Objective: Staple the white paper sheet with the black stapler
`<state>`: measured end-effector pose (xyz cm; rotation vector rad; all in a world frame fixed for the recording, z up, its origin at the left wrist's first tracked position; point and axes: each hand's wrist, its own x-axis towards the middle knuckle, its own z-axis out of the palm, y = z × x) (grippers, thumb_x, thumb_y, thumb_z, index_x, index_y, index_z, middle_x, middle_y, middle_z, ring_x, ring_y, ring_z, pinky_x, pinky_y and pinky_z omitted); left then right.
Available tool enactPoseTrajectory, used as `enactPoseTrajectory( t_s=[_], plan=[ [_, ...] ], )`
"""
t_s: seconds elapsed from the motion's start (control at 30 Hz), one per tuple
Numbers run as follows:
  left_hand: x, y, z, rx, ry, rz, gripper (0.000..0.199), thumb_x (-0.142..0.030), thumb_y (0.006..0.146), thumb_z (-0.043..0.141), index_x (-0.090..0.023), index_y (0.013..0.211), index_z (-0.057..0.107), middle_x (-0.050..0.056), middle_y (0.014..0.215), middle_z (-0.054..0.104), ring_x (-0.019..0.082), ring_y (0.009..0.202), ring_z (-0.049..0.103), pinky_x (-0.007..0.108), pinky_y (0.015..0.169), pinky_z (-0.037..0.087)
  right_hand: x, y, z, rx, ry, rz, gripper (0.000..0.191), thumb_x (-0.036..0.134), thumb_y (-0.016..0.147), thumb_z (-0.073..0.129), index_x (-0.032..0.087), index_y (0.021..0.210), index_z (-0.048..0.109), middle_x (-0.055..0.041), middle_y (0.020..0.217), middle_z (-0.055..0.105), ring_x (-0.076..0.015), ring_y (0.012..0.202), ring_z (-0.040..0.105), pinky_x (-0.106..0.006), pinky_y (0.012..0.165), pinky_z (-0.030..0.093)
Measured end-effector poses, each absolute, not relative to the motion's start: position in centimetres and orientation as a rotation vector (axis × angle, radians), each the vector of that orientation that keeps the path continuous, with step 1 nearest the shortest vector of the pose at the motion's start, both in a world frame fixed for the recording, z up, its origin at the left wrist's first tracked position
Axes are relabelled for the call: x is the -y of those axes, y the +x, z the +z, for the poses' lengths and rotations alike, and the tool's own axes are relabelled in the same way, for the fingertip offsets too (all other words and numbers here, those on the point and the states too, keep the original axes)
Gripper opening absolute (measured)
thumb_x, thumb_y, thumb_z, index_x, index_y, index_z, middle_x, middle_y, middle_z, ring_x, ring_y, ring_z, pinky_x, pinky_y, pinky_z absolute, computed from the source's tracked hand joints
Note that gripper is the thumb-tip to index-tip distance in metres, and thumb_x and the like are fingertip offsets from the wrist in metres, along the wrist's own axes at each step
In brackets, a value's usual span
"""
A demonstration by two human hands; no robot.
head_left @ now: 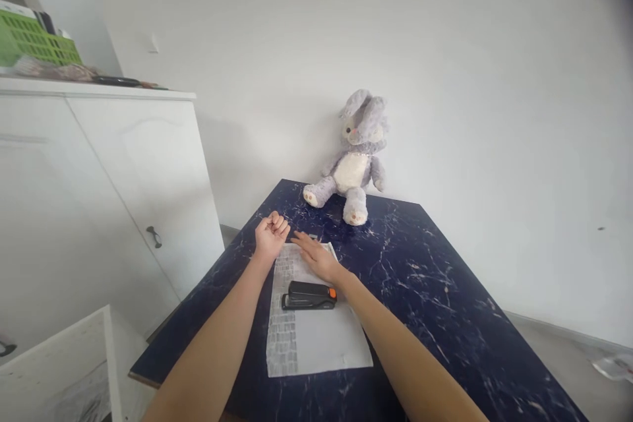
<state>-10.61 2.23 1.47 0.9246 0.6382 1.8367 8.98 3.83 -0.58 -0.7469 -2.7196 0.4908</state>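
A black stapler with an orange end [309, 296] lies across a patterned white sheet [331, 339] on the dark blue marbled table [420, 277]. My left hand [271, 235] is raised at the sheet's far left corner, palm side up with its fingers curled in; whether anything is inside them is hidden. Over the far part of the sheet, my right hand [317, 257] is stretched out palm down, fingers extended, beyond the stapler. A small greyish item [313, 237] shows just past the right fingers, too small to make out.
A grey plush rabbit [353, 168] sits at the table's far edge against the wall. White cabinets [148, 178] stand at the left, with a green basket [39, 39] on top. Low at the left is a white open box [109, 356].
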Motion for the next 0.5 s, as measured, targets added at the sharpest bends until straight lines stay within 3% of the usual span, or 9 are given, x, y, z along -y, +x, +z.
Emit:
enactPoseTrajectory(
  t_s=[0.2, 0.33, 0.4, 0.5],
  plan=[
    [-2.7, -9.9, 1.3, -0.658, 0.916, 1.778, 0.02, -0.026, 0.086, 0.05, -0.021, 0.068, 0.041, -0.006, 0.06, 0.021, 0.01, 0.047, 0.023, 0.024, 0.049, 0.029, -2.8, 13.8, -1.1, 2.871, -0.695, 0.404, 0.051, 0.037, 0.107, 0.033, 0.032, 0.157, 0.032, -0.0028, 0.166, 0.026, -0.0234, 0.154, 0.023, -0.056, 0.124, 0.009],
    [-3.2, -8.2, 0.5, -1.005, 1.113, 1.75, 0.011, -0.026, 0.086, 0.051, -0.021, 0.077, 0.057, -0.005, 0.057, 0.036, 0.012, 0.05, 0.037, 0.024, 0.052, 0.035, -2.8, 19.5, -1.0, 2.869, -0.799, 0.403, 0.051, 0.037, 0.107, 0.034, 0.033, 0.157, 0.032, -0.0032, 0.165, 0.028, -0.0231, 0.153, 0.024, -0.055, 0.124, 0.01],
    [-3.3, -7.0, -0.1, -1.241, 1.372, 1.649, 0.012, -0.023, 0.086, 0.053, -0.02, 0.08, 0.064, 0.0, 0.066, 0.053, 0.016, 0.063, 0.052, 0.027, 0.063, 0.044, -2.8, 22.7, -1.1, 2.859, -0.87, 0.401, 0.051, 0.037, 0.107, 0.033, 0.033, 0.157, 0.033, -0.0034, 0.165, 0.028, -0.0233, 0.153, 0.024, -0.056, 0.124, 0.009],
    [-2.9, -5.2, -1.1, -1.642, 1.945, 1.316, 0.022, -0.018, 0.088, 0.052, -0.021, 0.1, 0.071, 0.01, 0.109, 0.067, 0.025, 0.103, 0.059, 0.038, 0.09, 0.046, -2.9, 26.1, -1.4, 2.831, -0.957, 0.411, 0.051, 0.04, 0.107, 0.031, 0.033, 0.157, 0.033, -0.0031, 0.165, 0.027, -0.0236, 0.154, 0.023, -0.056, 0.124, 0.009]
  ],
)
